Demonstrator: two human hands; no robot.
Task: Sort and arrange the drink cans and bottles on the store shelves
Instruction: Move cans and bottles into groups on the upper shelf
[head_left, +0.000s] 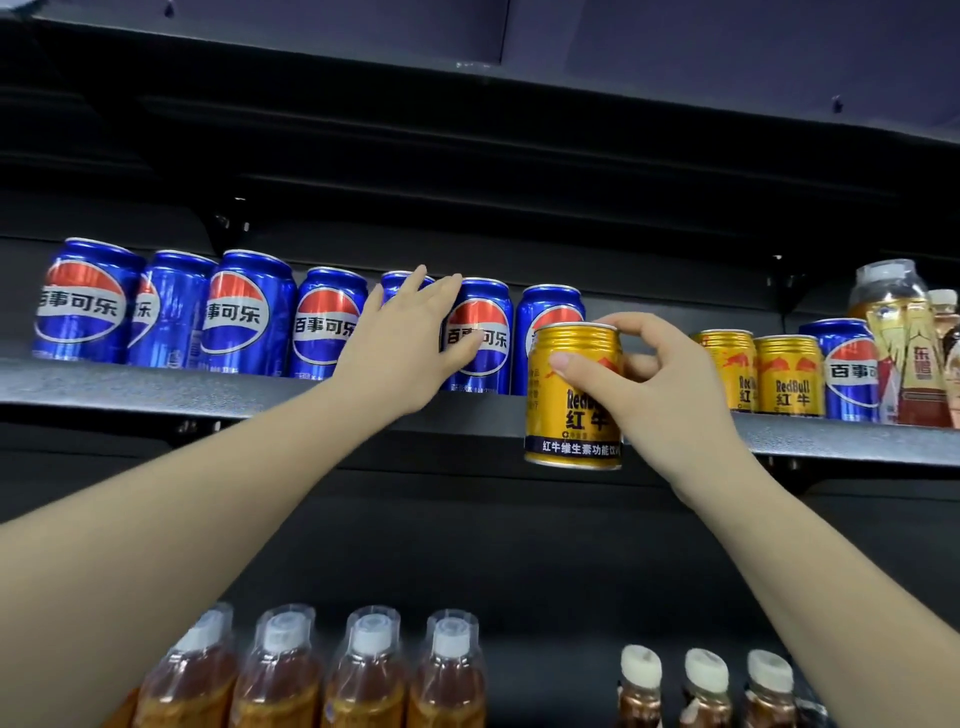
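A row of blue Pepsi cans (249, 312) stands along the upper dark shelf (156, 387). My left hand (405, 343) reaches in among them, fingers spread, its thumb resting on the front of one Pepsi can (488, 358) without closing round it. My right hand (654, 379) grips a gold Red Bull can (569, 410) by its upper part, held in the air in front of the shelf edge, partly covering another Pepsi can (550, 306). Two more Red Bull cans (789, 376) and a lone Pepsi can (849, 371) stand at the right.
Tea bottles (904, 343) stand at the far right of the upper shelf. On the shelf below are several amber bottles with clear caps (322, 675) and darker bottles with white caps (706, 691). A gap on the upper shelf (660, 343) lies behind my right hand.
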